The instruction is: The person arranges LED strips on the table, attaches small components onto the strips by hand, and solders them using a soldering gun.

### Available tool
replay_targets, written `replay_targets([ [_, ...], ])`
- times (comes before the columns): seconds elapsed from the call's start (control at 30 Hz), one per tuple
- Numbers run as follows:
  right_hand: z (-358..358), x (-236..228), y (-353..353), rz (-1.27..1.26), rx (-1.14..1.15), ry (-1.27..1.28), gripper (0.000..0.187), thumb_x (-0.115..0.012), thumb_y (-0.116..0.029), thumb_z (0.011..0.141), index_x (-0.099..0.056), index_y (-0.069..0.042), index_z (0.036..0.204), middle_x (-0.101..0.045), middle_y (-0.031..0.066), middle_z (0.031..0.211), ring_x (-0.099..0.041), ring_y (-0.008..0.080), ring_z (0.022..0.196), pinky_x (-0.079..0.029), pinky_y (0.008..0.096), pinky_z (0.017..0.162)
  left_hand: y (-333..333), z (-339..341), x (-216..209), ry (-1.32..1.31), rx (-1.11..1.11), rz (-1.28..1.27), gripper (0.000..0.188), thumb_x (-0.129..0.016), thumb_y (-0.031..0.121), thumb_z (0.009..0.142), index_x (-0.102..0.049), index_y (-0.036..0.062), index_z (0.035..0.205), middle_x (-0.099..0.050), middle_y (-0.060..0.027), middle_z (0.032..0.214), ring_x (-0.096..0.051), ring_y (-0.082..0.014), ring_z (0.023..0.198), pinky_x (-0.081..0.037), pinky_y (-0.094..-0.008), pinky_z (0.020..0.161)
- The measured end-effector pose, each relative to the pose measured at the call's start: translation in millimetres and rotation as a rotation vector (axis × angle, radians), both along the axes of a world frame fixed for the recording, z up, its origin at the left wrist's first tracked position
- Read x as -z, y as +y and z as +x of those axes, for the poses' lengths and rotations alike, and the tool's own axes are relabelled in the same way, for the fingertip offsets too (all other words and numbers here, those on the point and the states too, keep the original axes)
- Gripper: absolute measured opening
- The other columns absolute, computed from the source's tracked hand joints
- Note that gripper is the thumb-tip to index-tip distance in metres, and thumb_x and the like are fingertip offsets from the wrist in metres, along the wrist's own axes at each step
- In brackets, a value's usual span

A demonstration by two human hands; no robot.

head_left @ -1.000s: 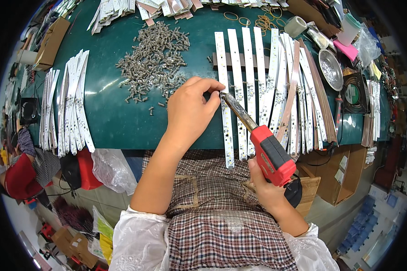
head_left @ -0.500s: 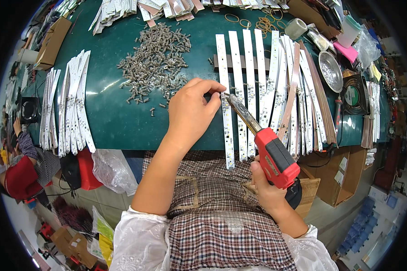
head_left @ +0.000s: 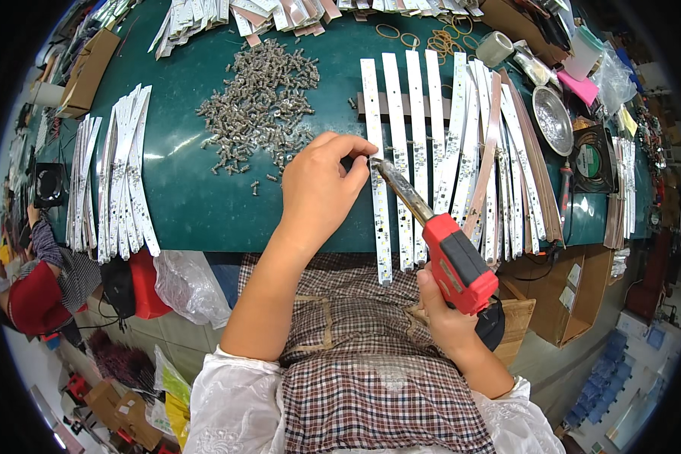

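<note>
My left hand (head_left: pixel 319 185) reaches over the green table with thumb and forefinger pinched together at the upper part of a white LED strip board (head_left: pixel 383 234). Whatever the fingertips hold is too small and hidden to make out. In my right hand (head_left: pixel 452 327) is a red and black soldering gun (head_left: pixel 461 265), gripped by its handle. Its metal barrel slants up to the left, and the tip meets the strip beside my left fingertips. Several more white strips (head_left: pixel 416 174) lie side by side to the right. Behind my left hand spreads a heap of small metal parts (head_left: pixel 257 98).
Bundles of strips (head_left: pixel 125 178) lie at the left, others along the far edge. To the right are a round metal dish (head_left: pixel 554 119), a black fan (head_left: pixel 594 160) and a cup (head_left: pixel 495 48). Rubber bands (head_left: pixel 443 41) lie at the back. Another person's arm (head_left: pixel 44 244) shows far left.
The soldering gun has shifted slightly to the left, its tip still beside my left fingertips. My left hand has stayed in place.
</note>
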State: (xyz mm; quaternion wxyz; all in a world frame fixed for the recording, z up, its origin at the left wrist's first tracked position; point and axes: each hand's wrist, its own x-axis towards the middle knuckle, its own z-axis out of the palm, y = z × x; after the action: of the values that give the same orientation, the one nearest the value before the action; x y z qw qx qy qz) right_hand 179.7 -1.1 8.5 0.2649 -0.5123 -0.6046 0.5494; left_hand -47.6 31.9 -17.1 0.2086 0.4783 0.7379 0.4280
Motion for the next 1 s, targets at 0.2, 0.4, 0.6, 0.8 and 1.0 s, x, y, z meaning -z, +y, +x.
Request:
replay_targets([
  [0.2, 8, 1, 0, 0.055, -0.033, 0.026, 0.011, -0.063, -0.008, 0.092, -0.059, 0.0, 0.097, -0.057, 0.0025, 0.072, -0.052, 0.0088, 0.059, -0.043, 0.026, 0.053, 0, 1, -1, -0.013, -0.002, 0.001, 0.016, -0.066, 0.005, 0.081, -0.074, 0.008, 0.095, -0.065, -0.0003, 0.083, -0.048, -0.0071, 0.054, -0.041, -0.0231, 0.054],
  [0.4, 10, -6, 5, 0.124, 0.013, 0.038, 0.014, -0.059, -0.008, 0.094, -0.054, 0.002, 0.102, -0.052, 0.0018, 0.067, -0.046, 0.006, 0.048, -0.039, 0.0226, 0.045, -1, -1, -2, -0.019, 0.008, -0.004, 0.017, -0.065, 0.004, 0.082, -0.073, 0.0073, 0.096, -0.066, -0.0016, 0.086, -0.052, -0.0078, 0.057, -0.043, -0.0229, 0.056],
  [0.6, 13, -6, 8, 0.117, 0.063, 0.11, 0.018, -0.059, -0.005, 0.093, -0.053, 0.005, 0.107, -0.054, 0.0044, 0.068, -0.043, 0.0065, 0.045, -0.039, 0.0235, 0.044, -1, -3, -4, -0.041, -0.007, 0.032, 0.016, -0.063, 0.003, 0.084, -0.073, 0.007, 0.097, -0.066, -0.0028, 0.09, -0.056, -0.0089, 0.06, -0.045, -0.0236, 0.057],
  [0.8, 12, -11, 7, -0.028, 0.152, 0.13, 0.023, -0.066, -0.004, 0.09, -0.06, 0.002, 0.112, -0.063, 0.0037, 0.09, -0.059, 0.009, 0.074, -0.048, 0.0258, 0.064, 8, 3, -14, 0.095, 0.008, 0.121, 0.015, -0.066, 0.004, 0.083, -0.072, 0.0077, 0.097, -0.066, -0.0033, 0.089, -0.055, -0.0105, 0.056, -0.044, -0.0249, 0.055],
  [1.0, 10, -2, 7, 0.109, 0.13, 0.058, 0.022, -0.061, -0.001, 0.09, -0.054, 0.005, 0.11, -0.058, 0.0075, 0.075, -0.046, 0.0063, 0.046, -0.04, 0.0237, 0.044, 23, 5, -3, 0.208, 0.12, 0.137, 0.02, -0.068, 0.005, 0.079, -0.071, 0.0092, 0.098, -0.066, -0.002, 0.089, -0.055, -0.012, 0.054, -0.044, -0.0267, 0.053],
])
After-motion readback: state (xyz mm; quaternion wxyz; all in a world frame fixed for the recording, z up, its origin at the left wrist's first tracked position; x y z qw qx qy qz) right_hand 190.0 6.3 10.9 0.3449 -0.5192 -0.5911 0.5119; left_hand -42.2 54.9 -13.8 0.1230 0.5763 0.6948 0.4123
